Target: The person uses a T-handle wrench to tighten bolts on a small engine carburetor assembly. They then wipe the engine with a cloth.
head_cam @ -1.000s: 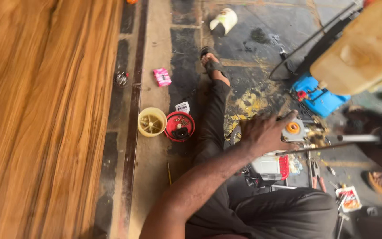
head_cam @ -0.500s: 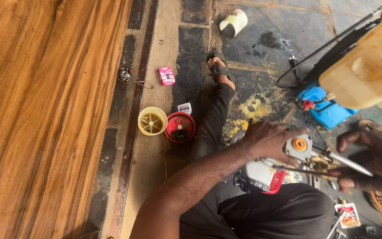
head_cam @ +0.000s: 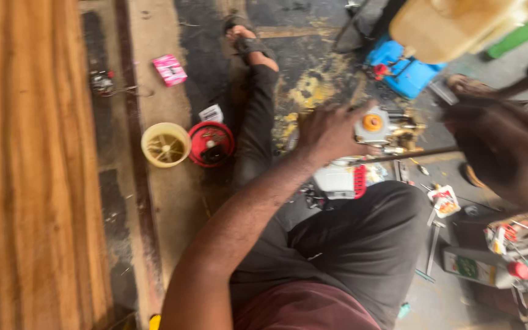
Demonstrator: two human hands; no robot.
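Observation:
My left hand (head_cam: pixel 330 131) rests on top of a small white engine (head_cam: pixel 344 178) with an orange round cap (head_cam: pixel 371 122), its fingers spread over and gripping the housing. The engine sits on the floor between my legs. My right hand (head_cam: pixel 501 150) is blurred at the right and is closed around a long thin metal tool (head_cam: pixel 407 156). The tool's tip reaches the engine just below my left hand.
A yellow round cup (head_cam: pixel 165 145) and a red round part (head_cam: pixel 211 143) lie left of my leg, with a pink box (head_cam: pixel 170 69) beyond. A wooden panel (head_cam: pixel 32 171) fills the left. A blue object (head_cam: pixel 407 72), a tan jerrycan (head_cam: pixel 453 24) and small bottles (head_cam: pixel 478 269) crowd the right.
My right hand has come in from the right with the long tool, closer to the engine. My left hand stays on the engine. The view has shifted and closed in.

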